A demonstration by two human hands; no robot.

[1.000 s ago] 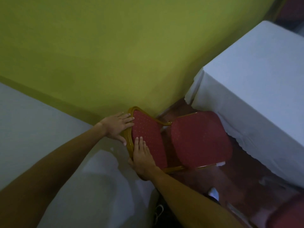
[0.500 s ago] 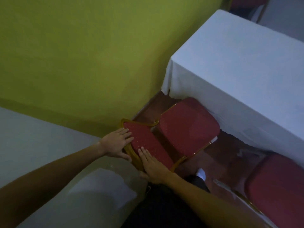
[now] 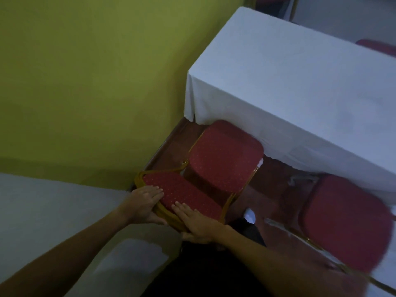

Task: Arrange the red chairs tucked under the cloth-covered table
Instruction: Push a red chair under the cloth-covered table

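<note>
The red chair (image 3: 222, 159) has a gold metal frame and dotted red upholstery, and it stands with the front of its seat tucked just under the hanging edge of the white cloth-covered table (image 3: 300, 82), close to the green wall (image 3: 85, 82). The left hand (image 3: 143, 203) and right hand (image 3: 197, 221) both clasp the top rail of its backrest, fingers over the padding. A second red chair (image 3: 347, 221) sits to the right, also by the cloth.

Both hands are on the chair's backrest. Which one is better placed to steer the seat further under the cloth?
Probably the right hand: it grips the backrest end nearer the table. The left hand holds the wall-side end.
</note>
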